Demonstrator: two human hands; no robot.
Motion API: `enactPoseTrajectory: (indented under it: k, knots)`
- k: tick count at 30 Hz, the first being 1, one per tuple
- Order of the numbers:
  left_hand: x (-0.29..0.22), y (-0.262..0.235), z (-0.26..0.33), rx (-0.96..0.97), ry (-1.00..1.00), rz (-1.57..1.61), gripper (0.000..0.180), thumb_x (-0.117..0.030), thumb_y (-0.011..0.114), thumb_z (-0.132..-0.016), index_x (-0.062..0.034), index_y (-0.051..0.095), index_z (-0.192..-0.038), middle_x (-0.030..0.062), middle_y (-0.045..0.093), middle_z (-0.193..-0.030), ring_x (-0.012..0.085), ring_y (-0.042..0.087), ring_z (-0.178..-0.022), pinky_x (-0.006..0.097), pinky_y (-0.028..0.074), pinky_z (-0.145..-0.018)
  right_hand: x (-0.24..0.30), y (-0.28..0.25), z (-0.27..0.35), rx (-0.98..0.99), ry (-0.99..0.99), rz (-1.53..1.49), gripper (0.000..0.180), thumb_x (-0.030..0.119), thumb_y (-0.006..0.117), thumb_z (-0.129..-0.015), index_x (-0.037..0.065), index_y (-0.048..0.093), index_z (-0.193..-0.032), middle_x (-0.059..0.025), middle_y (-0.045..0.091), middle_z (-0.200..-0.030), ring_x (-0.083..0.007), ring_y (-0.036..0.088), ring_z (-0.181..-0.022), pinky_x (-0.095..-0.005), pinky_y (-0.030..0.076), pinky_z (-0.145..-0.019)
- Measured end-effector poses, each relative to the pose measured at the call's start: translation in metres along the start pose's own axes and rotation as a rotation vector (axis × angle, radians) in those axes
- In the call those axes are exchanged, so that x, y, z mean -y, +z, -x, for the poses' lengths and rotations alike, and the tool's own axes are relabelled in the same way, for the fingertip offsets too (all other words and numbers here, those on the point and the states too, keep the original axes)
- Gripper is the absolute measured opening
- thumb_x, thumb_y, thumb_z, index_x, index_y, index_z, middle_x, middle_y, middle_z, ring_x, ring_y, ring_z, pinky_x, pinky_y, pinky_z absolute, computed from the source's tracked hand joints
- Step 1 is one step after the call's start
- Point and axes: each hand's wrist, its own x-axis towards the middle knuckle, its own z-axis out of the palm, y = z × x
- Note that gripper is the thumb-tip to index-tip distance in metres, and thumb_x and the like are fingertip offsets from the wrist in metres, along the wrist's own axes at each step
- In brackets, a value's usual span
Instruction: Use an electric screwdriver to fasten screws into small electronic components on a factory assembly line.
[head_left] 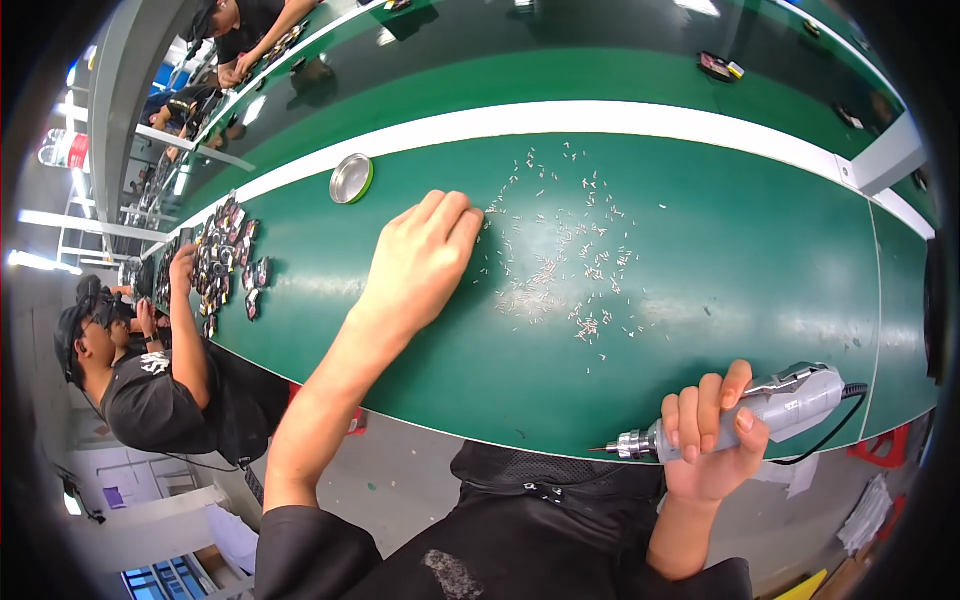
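Note:
Many tiny silvery pieces, like small screws (546, 272), lie scattered over the green worktop (760, 270) in front of me. At their left edge is my left hand (425, 250), back upward, with thumb and fingers pinched together. Whatever is between those fingertips is too small or hidden to make out. My right hand (705, 425) is wrapped round a grey electric screwdriver (798, 405) by the worktop's near edge. Its thin bit points left, and a black cord trails from its rear end. The bit touches no screw.
A round, shallow metal tin (350, 180) with a green rim sits at the far left. Beyond it is a heap of small black parts (225, 255), where a co-worker (150, 380) in black sits. A white rail (560, 118) separates my worktop from a green belt carrying parts.

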Motion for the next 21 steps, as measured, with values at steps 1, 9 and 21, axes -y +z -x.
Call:
enactPoseTrajectory:
  k: [1, 9, 21]
  knots:
    - [0.005, 0.002, 0.000, -0.015, -0.004, 0.023, 0.014, 0.003, 0.066, -0.078, 0.0016, 0.059, -0.090, 0.0085, 0.058, -0.085, 0.0251, 0.059, -0.075, 0.036, 0.051, -0.063, 0.000, 0.000, 0.000, 0.002, 0.001, -0.004, 0.016, 0.020, 0.052, -0.087, 0.007, 0.048, -0.095, -0.0033, 0.046, -0.060, -0.0154, 0.046, -0.050, -0.0320, 0.041, -0.058]
    - [0.008, 0.010, 0.007, -0.079, -0.248, 0.257, 0.008, 0.005, 0.057, -0.082, 0.0016, 0.049, -0.082, 0.0120, 0.054, -0.075, 0.0254, 0.055, -0.065, 0.034, 0.047, -0.057, -0.001, 0.000, 0.000, 0.017, -0.004, 0.027, 0.015, 0.021, 0.052, -0.088, 0.007, 0.049, -0.094, -0.0026, 0.045, -0.060, -0.0146, 0.046, -0.050, -0.0320, 0.041, -0.059]
    - [-0.002, -0.006, 0.016, -0.284, -0.259, 0.500, 0.011, 0.007, 0.070, -0.079, 0.0013, 0.067, -0.087, 0.0094, 0.067, -0.079, 0.0198, 0.062, -0.066, 0.028, 0.048, -0.055, -0.003, 0.000, 0.001, 0.030, -0.033, 0.057, 0.016, 0.020, 0.051, -0.089, 0.006, 0.048, -0.094, -0.0025, 0.044, -0.060, -0.0141, 0.045, -0.050, -0.0313, 0.041, -0.058]
